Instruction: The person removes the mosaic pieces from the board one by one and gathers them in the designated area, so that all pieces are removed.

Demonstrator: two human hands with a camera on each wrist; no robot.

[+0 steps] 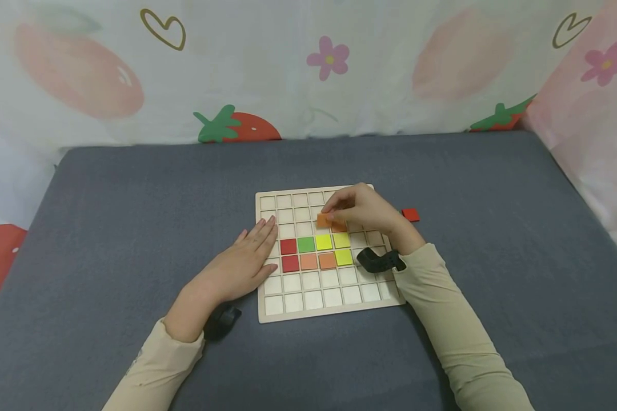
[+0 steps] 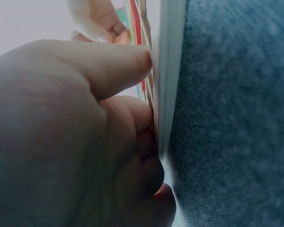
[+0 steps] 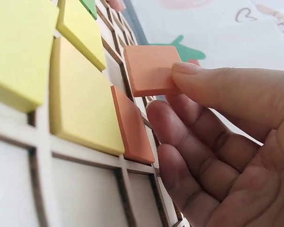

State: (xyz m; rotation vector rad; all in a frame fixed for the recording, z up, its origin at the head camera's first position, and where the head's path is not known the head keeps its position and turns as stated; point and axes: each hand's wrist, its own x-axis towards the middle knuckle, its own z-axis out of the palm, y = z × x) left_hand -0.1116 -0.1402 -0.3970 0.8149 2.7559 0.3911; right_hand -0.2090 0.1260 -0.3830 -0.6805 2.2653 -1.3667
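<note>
My right hand (image 1: 362, 208) pinches a square orange tile (image 3: 149, 71) between thumb and fingers, tilted above the wooden grid board (image 1: 329, 311). Just beside it, another orange tile (image 3: 132, 127) sits in a cell past the yellow tiles. With fingers straight, my left hand (image 1: 239, 268) rests on the board's left edge; the left wrist view has its thumb and fingertips at the rim. Two rows of tiles fill the middle cells: red (image 1: 288, 246), green (image 1: 305, 245) and two yellow (image 1: 323, 242) above; red, two orange (image 1: 308, 261) and yellow below.
A loose red tile (image 1: 410, 214) lies on the grey cloth (image 1: 133, 228) right of the board, with a bit of green showing beside it. A printed curtain (image 1: 370, 97) hangs behind the table. Black wrist devices (image 1: 223, 321) are worn on both arms.
</note>
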